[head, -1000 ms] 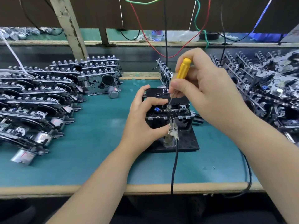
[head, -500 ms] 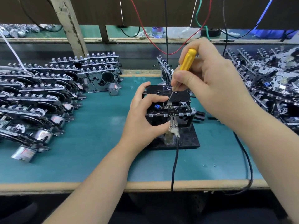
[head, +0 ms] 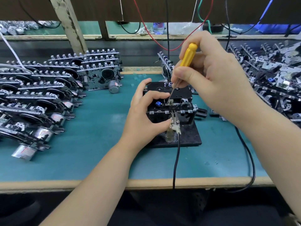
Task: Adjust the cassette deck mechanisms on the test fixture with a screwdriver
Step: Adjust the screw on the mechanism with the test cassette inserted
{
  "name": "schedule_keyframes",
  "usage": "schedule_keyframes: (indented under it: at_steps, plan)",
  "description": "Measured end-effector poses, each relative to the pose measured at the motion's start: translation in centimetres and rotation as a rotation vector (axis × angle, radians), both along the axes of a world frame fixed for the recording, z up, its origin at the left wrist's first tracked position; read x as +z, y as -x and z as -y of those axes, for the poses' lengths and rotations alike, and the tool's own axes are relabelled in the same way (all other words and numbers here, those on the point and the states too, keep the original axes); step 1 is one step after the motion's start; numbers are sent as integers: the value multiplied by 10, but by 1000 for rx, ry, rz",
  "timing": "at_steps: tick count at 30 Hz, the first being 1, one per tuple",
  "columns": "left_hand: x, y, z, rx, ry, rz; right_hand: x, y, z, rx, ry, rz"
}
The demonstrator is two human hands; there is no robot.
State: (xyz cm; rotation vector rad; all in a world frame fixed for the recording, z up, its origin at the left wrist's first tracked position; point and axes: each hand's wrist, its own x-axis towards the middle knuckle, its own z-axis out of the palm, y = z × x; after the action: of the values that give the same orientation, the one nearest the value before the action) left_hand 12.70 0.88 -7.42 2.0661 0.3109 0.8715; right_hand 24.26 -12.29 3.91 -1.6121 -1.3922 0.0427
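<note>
The right hand [head: 216, 82] gripped the screwdriver [head: 182, 66], tip at the cassette deck mechanism [head: 172, 106], whose nine-o'clock side the left hand [head: 143, 116] clasped.

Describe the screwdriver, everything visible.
The screwdriver has a yellow, plastic-looking handle with a rounded top and a thin bare metal shaft. It tilts, handle up and to the right, tip down and to the left. The right hand pinches the handle. The tip sits at the metal parts on top of the cassette deck on the black fixture; actual contact is too small to tell.

Head view, downward, close over workbench [head: 97, 160]
</note>
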Motion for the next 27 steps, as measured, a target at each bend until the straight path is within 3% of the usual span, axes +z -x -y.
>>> schedule_keyframes:
  at_steps: [27]
  plan:
    - [0, 0, 2, 9, 12, -3, 1, 2, -1, -36, 14, 18]
